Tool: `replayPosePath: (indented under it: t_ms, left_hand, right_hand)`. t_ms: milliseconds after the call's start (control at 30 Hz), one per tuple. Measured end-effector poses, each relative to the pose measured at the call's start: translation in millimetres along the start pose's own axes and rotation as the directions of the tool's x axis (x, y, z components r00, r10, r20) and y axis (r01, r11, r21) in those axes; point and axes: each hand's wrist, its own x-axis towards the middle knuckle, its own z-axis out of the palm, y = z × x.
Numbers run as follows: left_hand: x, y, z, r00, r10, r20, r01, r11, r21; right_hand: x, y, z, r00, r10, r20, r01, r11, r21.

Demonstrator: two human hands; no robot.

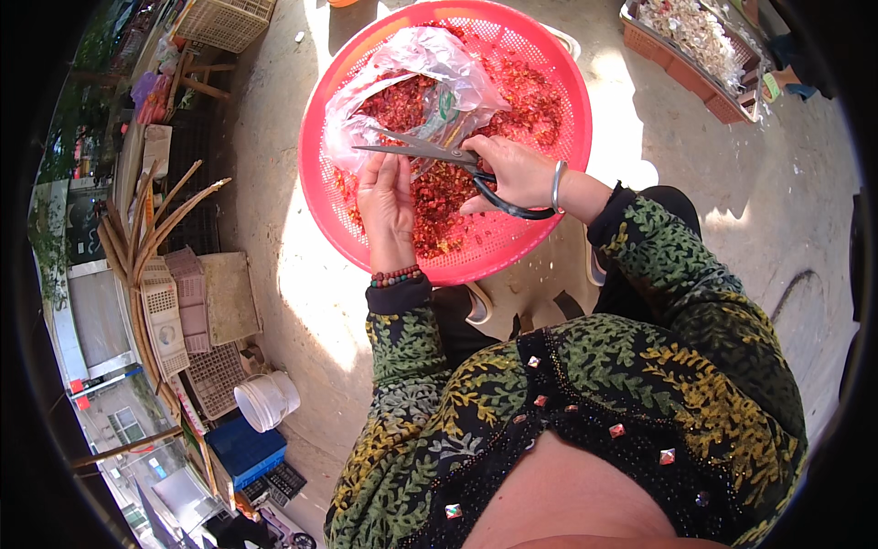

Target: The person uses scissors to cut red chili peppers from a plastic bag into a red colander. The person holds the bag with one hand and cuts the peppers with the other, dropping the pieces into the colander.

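My right hand (518,173) grips a pair of scissors (449,154) by its black handles, with the blades slightly apart and pointing left. Just under the blades, my left hand (389,206) has its thumb and fingertips pressed together; whether something small is pinched there is hidden. Both hands are over a round pink-red perforated plastic basket (582,120). Chopped red pieces, apparently chilli peppers (439,223), are spread across its bottom. A clear plastic bag (439,51) lies open in the basket beyond my hands, with more red pieces inside.
A brown plastic crate (658,60) of pale peelings (686,31) stands far right, a person's hand beside it. Leftward are wooden poles (134,240), stacked crates (188,295), a white bucket (266,405) and a blue crate (245,449). My feet stand close to the basket.
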Motion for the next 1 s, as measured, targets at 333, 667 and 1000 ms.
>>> replayPosePath:
  t_ms: [333,667,1000]
  left_hand:
    - [-4.3,-0.3,2.5,0.997,-0.008,0.071,0.003,0.998,0.068]
    - [-8.3,2.2,10.5,0.994,-0.081,0.066,0.073,0.990,0.119]
    - [-8.1,0.1,9.4,0.991,-0.112,0.070,0.106,0.991,0.082]
  right_hand:
    - [1.0,-2.1,-3.8,0.996,-0.068,-0.059,0.064,0.995,-0.076]
    - [2.4,4.3,-1.4,0.991,-0.105,-0.083,0.095,0.989,-0.116]
    - [4.8,2.3,-1.0,0.998,-0.064,-0.028,0.063,0.996,-0.057]
